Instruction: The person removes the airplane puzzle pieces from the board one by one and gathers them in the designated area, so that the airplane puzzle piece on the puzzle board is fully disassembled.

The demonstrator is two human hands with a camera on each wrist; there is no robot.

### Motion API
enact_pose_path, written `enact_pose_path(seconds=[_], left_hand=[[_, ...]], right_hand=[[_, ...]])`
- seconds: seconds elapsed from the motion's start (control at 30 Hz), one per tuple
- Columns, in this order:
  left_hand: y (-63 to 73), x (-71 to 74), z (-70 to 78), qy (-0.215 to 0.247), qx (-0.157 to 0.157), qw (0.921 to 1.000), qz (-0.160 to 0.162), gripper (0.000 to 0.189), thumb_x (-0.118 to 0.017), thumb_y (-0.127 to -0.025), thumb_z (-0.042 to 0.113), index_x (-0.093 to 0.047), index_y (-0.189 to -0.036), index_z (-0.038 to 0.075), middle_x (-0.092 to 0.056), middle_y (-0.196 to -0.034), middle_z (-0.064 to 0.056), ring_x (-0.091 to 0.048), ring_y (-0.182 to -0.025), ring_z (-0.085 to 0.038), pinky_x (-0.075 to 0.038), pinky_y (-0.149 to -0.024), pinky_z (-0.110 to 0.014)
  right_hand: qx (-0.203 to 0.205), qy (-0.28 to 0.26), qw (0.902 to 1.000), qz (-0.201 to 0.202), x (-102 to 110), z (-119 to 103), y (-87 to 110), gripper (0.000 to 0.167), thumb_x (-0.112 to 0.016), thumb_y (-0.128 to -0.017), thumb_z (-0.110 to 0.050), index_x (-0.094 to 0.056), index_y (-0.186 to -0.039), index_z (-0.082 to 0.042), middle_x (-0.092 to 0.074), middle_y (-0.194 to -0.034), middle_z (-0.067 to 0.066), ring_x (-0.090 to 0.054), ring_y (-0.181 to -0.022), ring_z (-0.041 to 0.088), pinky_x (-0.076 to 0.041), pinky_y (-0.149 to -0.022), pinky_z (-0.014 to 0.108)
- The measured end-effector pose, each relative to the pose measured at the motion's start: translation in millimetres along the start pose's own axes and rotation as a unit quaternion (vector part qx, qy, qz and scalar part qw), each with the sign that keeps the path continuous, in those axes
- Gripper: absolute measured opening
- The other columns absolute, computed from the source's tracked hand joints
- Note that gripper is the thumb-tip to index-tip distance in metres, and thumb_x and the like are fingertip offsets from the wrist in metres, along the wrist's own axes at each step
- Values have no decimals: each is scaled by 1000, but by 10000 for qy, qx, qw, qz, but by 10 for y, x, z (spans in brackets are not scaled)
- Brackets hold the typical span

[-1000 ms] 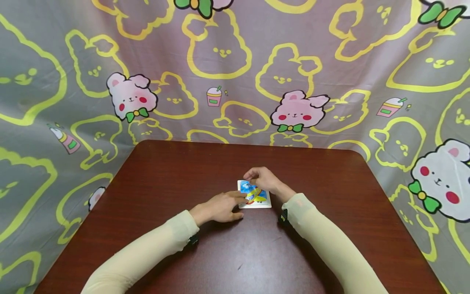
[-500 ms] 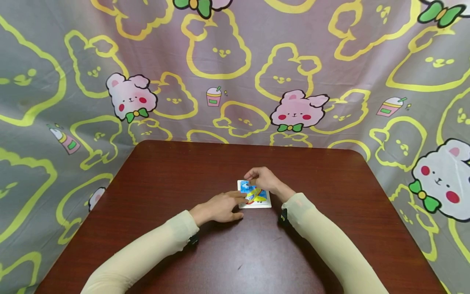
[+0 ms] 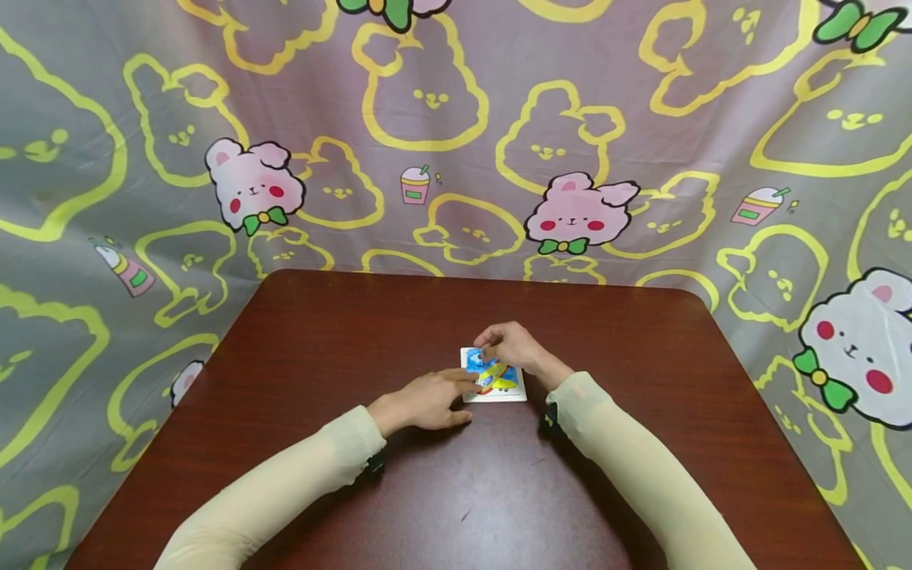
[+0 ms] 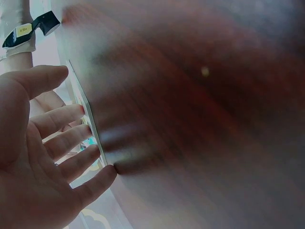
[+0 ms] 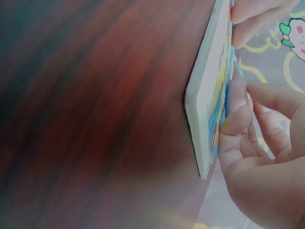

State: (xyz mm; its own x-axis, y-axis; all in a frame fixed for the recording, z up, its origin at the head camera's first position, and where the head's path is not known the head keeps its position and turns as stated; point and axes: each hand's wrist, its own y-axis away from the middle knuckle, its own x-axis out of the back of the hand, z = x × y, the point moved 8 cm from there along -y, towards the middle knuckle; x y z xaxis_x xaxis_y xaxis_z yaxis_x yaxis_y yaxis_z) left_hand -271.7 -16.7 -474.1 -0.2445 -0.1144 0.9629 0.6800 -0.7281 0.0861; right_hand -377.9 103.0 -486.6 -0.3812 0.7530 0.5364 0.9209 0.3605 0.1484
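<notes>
A small picture puzzle board (image 3: pixel 510 395) with a white border lies on the table, its picture blue and yellow. My left hand (image 3: pixel 431 400) rests fingertips on the board's left side, fingers spread and nearly straight. The left wrist view shows that hand (image 4: pixel 43 143) palm-on, with its fingertips along the board's edge (image 4: pixel 92 121). Over the far part of the board, my right hand (image 3: pixel 516 348) pinches a thin blue puzzle piece (image 3: pixel 475 358). In the right wrist view, the right hand (image 5: pixel 267 148) has thumb and index finger at the tilted piece; its outline is partly hidden.
The dark red-brown wooden table (image 3: pixel 342 332) surrounds the board. A grey curtain (image 3: pixel 442 79) with yellow cartoon outlines hangs behind the table and along both sides. A dark band with a camera (image 4: pixel 46 23) sits on the right wrist.
The blue piece shifts and tilts slightly under the right fingers near the board's far left corner. The left hand stays in place.
</notes>
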Motion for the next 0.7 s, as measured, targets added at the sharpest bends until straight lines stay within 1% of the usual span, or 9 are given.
enact_pose_path(seconds=[0.27, 0.43, 0.7], left_hand=[[4, 19, 11, -19, -11, 10000, 40, 50, -65, -95, 35, -59, -139, 14, -49, -153, -8, -44, -144, -26, -43, -113, -46], [11, 41, 34, -3, -108, 9998, 147, 49, -66, -94, 33, -61, -137, 12, -51, -151, -11, -45, -143, -28, -41, -114, -46], [26, 47, 22, 27, -156, 9996, 225, 49, -66, -93, 33, -61, -137, 12, -51, -151, -11, -46, -142, -29, -42, -113, -47]], right_hand=[[-159, -60, 9998, -78, 0, 23, 5, 17, -76, -84, -8, -77, -101, -8, -75, -92, 7, -65, -74, 14, -54, -61, 28], [-200, -37, 9997, -106, -10, 40, -15, 16, -76, -84, -8, -77, -100, -10, -74, -88, 6, -65, -71, 15, -55, -59, 29], [-142, 30, 9999, -35, 10, 33, -3, 16, -75, -84, -7, -77, -100, -10, -74, -87, 5, -64, -70, 13, -54, -59, 28]])
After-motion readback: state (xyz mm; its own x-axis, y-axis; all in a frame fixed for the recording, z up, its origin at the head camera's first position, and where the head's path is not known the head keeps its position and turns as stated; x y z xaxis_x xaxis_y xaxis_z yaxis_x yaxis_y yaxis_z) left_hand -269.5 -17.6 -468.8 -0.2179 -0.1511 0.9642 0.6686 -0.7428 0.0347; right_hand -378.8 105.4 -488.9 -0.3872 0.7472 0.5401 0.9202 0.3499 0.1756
